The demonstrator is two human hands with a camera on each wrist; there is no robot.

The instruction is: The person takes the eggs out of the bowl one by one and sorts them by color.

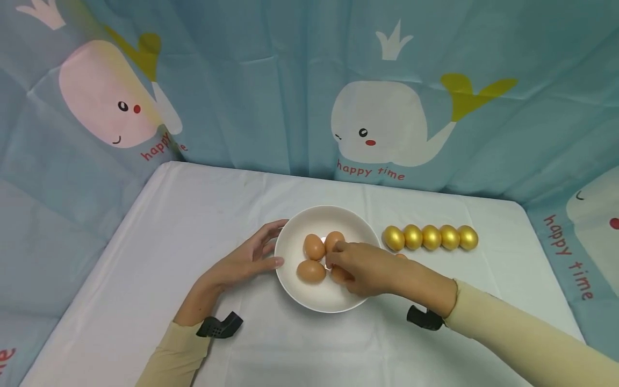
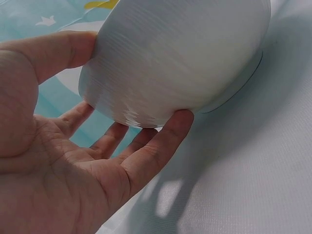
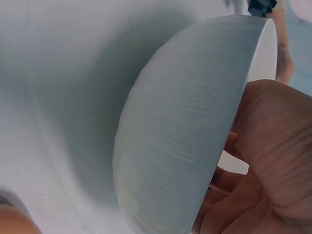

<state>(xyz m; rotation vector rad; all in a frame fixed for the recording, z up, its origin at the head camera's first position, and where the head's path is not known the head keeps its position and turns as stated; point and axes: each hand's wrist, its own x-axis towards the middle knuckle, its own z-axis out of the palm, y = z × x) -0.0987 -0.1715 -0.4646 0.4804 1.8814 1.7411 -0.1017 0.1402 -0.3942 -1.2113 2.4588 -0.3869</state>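
A white bowl [image 1: 325,301] stands on the white-covered table with brown eggs [image 1: 311,272] inside. My left hand [image 1: 251,257] holds its left side, thumb at the rim; in the left wrist view its fingers [image 2: 156,151] reach the bowl's outer wall. My right hand [image 1: 365,266] reaches over the right rim, its curled fingers around a brown egg [image 1: 340,276] low in the bowl. The hand partly covers that egg and another one [image 1: 333,240] behind it. In the right wrist view the bowl wall [image 3: 180,126] hides the fingertips.
A row of several gold eggs [image 1: 431,237] lies right of the bowl. Another brown egg [image 1: 401,257] shows just behind the right forearm. A blue curtain [image 1: 271,97] with whale prints hangs behind the table [image 1: 203,204].
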